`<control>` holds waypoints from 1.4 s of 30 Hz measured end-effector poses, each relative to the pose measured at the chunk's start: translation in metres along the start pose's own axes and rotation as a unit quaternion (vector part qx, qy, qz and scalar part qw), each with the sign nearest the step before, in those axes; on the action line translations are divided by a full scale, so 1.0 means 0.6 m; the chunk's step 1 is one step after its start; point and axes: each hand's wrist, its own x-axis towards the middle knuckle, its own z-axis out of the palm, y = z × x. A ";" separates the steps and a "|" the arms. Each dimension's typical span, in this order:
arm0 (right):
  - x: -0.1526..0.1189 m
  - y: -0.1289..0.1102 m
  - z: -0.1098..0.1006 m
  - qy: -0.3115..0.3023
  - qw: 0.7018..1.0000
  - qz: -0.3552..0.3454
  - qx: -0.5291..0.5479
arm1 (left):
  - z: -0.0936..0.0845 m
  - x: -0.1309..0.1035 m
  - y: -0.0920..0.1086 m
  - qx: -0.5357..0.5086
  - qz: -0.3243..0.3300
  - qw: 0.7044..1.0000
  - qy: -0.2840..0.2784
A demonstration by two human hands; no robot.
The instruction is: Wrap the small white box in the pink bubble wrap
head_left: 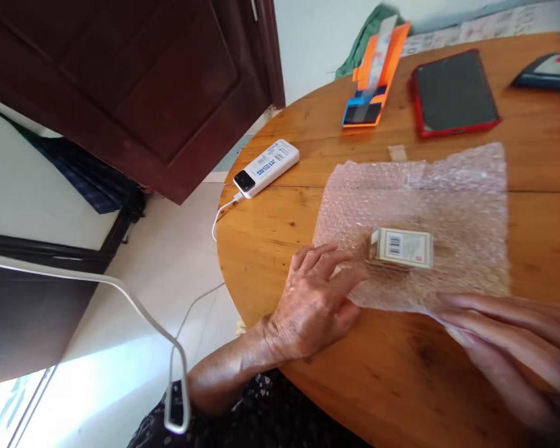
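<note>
Small box on bubble wrap, both hands at the sheet's near edge.

The small box (402,249) lay flat near the middle of the bubble wrap (448,186) spread on the round wooden worktop (270,242). The left hand (315,298) rested palm down at the sheet's near left corner, its grip released, fingertips just beside the box but not touching it. The right hand (508,342), blurred, lay flat with fingers extended over the near edge, holding nothing, a little apart from the box.
</note>
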 end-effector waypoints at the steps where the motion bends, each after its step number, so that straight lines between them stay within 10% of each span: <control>1: 0.005 -0.004 -0.002 -0.028 0.999 0.001 -0.031 | -0.002 0.001 0.002 -0.004 0.005 1.000 -0.002; 9: 0.058 -0.080 -0.016 -0.068 0.993 -0.006 -0.098 | -0.027 -0.016 -0.011 -0.040 0.002 0.999 0.027; 33: 0.139 -0.037 -0.040 -0.079 0.993 0.055 -0.074 | -0.042 0.074 -0.011 -0.085 -0.002 0.996 0.008; 42: 0.131 -0.002 -0.029 -0.063 0.993 0.094 -0.028 | -0.006 0.095 -0.006 -0.144 -0.021 0.988 0.053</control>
